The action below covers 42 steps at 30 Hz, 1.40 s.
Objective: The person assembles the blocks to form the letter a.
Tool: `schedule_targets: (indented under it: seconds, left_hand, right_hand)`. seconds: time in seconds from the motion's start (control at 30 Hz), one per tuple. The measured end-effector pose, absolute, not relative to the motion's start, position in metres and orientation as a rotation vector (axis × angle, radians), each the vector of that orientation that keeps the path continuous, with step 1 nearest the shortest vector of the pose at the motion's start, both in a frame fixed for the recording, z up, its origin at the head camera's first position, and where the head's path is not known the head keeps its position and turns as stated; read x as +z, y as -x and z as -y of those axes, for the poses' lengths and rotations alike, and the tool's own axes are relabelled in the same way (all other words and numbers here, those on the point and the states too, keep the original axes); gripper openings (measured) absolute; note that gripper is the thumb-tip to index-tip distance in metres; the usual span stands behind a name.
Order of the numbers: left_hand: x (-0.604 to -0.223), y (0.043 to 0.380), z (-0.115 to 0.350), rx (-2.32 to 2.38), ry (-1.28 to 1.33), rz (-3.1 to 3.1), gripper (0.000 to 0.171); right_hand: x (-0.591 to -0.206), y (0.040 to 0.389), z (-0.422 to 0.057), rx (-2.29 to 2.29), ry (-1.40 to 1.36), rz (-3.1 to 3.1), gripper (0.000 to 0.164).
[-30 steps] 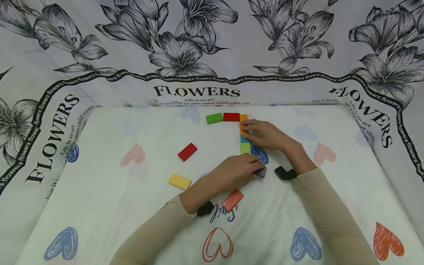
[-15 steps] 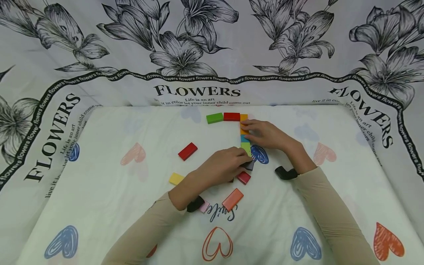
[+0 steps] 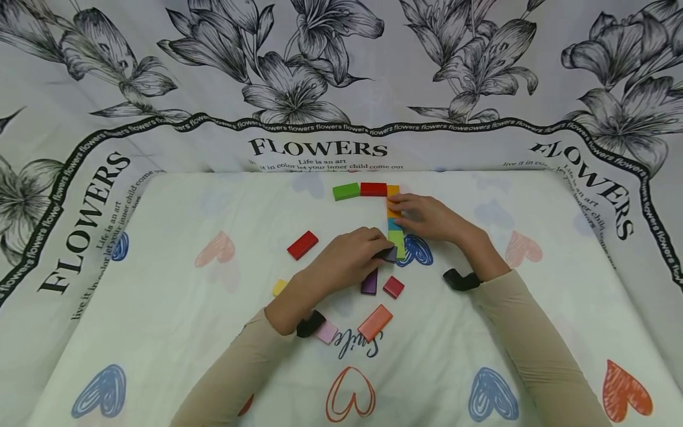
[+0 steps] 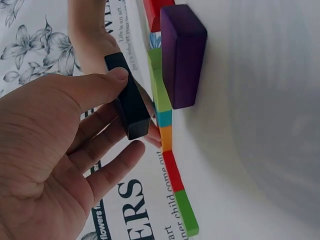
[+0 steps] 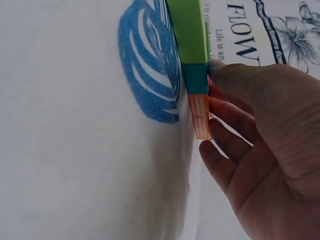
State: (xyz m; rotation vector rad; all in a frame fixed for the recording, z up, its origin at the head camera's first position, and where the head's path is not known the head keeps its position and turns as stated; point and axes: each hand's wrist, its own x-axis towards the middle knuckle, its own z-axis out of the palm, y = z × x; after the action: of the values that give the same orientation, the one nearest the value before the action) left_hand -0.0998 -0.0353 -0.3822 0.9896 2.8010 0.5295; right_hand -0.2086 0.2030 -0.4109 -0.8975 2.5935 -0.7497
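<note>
My left hand (image 3: 349, 255) pinches a dark grey block (image 4: 131, 100) between thumb and fingers, held near the close end of a row of blocks. That row runs from a lime green block (image 3: 397, 240) through a teal block (image 3: 394, 224) and orange (image 3: 393, 190) to a red block (image 3: 373, 189) and a green block (image 3: 346, 191) at the far side. Beside the row, my right hand (image 3: 432, 217) touches the orange and teal part with relaxed fingers. In the left wrist view a purple block (image 4: 182, 57) stands near the held block.
Loose blocks lie on the white cloth (image 3: 176, 332): red (image 3: 302, 245), small red (image 3: 393, 287), orange-red (image 3: 376, 322), pink (image 3: 328, 332), and yellow (image 3: 280, 287) partly behind the left wrist. A flower-printed cloth (image 3: 320, 160) lies beyond.
My left hand has moved left and slightly away from me with the dark grey block, uncovering the purple and small red blocks. The right hand stays at the row.
</note>
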Motion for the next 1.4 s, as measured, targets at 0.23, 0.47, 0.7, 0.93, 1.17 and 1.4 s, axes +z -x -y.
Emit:
schedule_targets:
  seconds: [0.23, 0.47, 0.7, 0.93, 1.17, 1.4]
  left_hand:
    - [-0.383, 0.110, 0.044, 0.553, -0.871, -2.832, 0.038]
    - [-0.395, 0.118, 0.055, 0.527, -0.792, -2.835, 0.035]
    - [-0.399, 0.120, 0.063, 0.512, -0.740, -2.813, 0.037]
    - [-0.394, 0.123, 0.068, 0.472, -0.701, -2.819, 0.036]
    - [-0.393, 0.123, 0.069, 0.460, -0.698, -2.815, 0.036]
    - [-0.392, 0.122, 0.070, 0.452, -0.688, -2.830, 0.035]
  right_hand:
    - [-0.411, 0.209, -0.202, -0.764, 0.887, -2.597, 0.048]
    - [-0.412, 0.208, -0.201, -0.757, 0.889, -2.600, 0.048]
    - [-0.412, 0.207, -0.200, -0.740, 0.898, -2.603, 0.048]
    - [-0.411, 0.207, -0.202, -0.731, 0.884, -2.600, 0.048]
    - [-0.410, 0.206, -0.202, -0.743, 0.873, -2.598, 0.048]
    - [-0.409, 0.206, -0.202, -0.749, 0.875, -2.597, 0.049]
